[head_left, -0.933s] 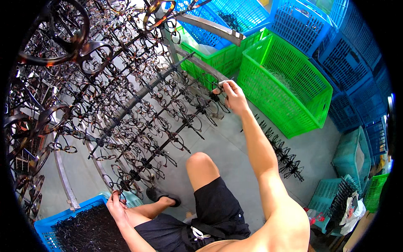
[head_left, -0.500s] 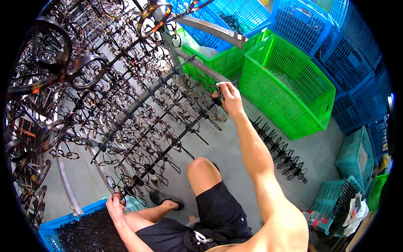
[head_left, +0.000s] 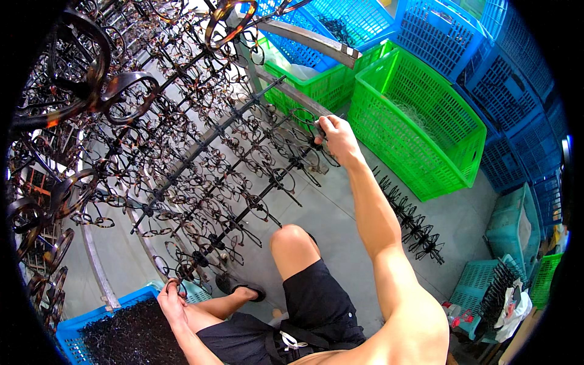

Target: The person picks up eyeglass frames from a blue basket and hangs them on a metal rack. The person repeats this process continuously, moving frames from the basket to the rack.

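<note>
At the rack of eyeglass frames (head_left: 201, 152): both hands on one long black hanger rod (head_left: 243, 210).

Right hand (head_left: 337, 139) pinched shut on the rod's far end, just beside the green crate (head_left: 420, 121). Left hand (head_left: 171, 301) closed on the near end, above the blue bin (head_left: 91, 328) of dark parts. Bare concrete floor (head_left: 340, 219) open between rack and crates; a loose clip rod (head_left: 410, 219) lies there. Rack's left edge cut off; what the fingertips hold is too small to make out.

Bright, even daylight with soft, faint shadows on the floor (head_left: 340, 213). Strong fisheye bending toward a black rim, worst from nine to twelve o'clock, where near frames blur; the centre stays sharp.
</note>
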A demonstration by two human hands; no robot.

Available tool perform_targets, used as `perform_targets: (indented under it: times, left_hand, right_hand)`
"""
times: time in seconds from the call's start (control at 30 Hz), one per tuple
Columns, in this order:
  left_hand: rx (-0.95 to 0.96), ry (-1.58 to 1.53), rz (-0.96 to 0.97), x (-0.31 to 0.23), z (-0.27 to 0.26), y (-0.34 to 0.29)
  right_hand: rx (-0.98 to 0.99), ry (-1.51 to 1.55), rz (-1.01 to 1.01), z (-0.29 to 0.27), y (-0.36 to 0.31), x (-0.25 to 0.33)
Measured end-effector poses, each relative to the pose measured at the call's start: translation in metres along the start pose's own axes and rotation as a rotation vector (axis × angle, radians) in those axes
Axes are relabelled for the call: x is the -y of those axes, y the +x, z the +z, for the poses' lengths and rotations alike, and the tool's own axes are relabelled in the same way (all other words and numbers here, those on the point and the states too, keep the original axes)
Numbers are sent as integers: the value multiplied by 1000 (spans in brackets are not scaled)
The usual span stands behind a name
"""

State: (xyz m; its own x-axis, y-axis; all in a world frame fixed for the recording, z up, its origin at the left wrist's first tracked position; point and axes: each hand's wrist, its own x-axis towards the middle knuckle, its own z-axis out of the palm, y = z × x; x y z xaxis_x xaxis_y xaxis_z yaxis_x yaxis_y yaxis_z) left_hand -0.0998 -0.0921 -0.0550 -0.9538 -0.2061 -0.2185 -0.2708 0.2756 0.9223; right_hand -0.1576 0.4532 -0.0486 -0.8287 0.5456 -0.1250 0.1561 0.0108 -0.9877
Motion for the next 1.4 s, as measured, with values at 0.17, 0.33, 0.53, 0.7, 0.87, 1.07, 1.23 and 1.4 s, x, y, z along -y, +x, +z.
perform_targets:
  times: [0.17,0.33,0.53,0.7,0.87,1.07,1.23,1.4]
  left_hand:
    - [-8,10,12,5,-3,4]
    - [-68,-6,2,-5,5,-4]
    - [-88,-28,-34,-13,8,-6]
    - [-71,-95,-37,-4,0,-1]
    - [62,-166,-79,0,2,11]
    - [194,-187,63,32,-43,3]
    - [-156,-279,200,56,-71,4]
    - [-436,433,534,75,-69,26]
  right_hand:
    - [-41,-88,-89,3,5,-4]
    - [117,43,68,-12,-5,8]
    - [248,36,157,-26,3,16]
    - [214,-225,98,-29,46,17]
    - [255,-490,146,-15,39,28]
    - [224,-144,8,-39,-26,-22]
    - [233,-67,8,-63,-49,-78]
    - [121,-417,-5,-92,-17,-112]
